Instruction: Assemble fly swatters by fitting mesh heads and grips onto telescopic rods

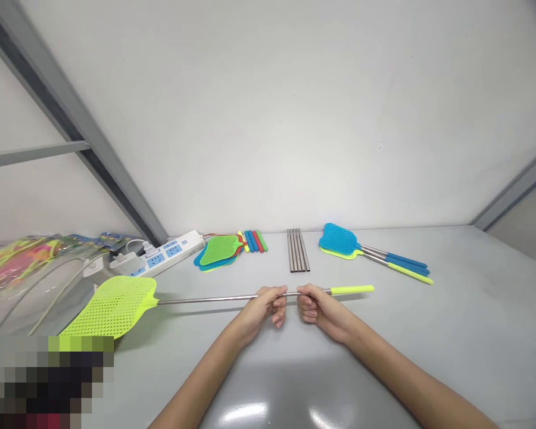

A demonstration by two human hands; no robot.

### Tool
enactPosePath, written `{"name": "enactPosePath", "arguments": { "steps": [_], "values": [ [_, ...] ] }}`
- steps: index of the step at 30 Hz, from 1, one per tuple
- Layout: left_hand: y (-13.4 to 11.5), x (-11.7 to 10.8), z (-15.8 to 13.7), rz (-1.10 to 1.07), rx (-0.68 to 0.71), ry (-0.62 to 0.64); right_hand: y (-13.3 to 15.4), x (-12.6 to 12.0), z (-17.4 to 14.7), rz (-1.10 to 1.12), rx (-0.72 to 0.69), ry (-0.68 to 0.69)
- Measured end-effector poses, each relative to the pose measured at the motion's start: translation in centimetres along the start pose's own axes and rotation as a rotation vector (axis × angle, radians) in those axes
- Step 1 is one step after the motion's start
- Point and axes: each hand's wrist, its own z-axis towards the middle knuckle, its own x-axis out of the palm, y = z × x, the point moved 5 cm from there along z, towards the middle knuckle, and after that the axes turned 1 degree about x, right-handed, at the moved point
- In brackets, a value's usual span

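Note:
A fly swatter with a yellow-green mesh head (118,304) lies sideways across my view, its thin metal rod (205,300) drawn out long. My left hand (267,305) pinches the rod near its middle between thumb and fingers. Close to the yellow grip (352,290), my right hand (315,305) is wrapped round the same rod. A short gap separates the two hands. Both hold the swatter just above the grey table (268,363).
Behind my hands lie several metal rods (298,250). Swatters with a blue head (339,239) on top lie right. Left are loose swatter heads (221,249), coloured grips (254,241), a power strip (174,251) with cables and plastic-wrapped items (22,262). A wall (295,119) stands behind.

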Motion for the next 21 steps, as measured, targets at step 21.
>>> {"name": "enactPosePath", "arguments": {
  "steps": [21],
  "values": [
    [0.45, -0.93, 0.18, 0.002, 0.028, -0.056, 0.13, -0.82, -0.29, 0.016, -0.003, -0.015]
  ]
}}
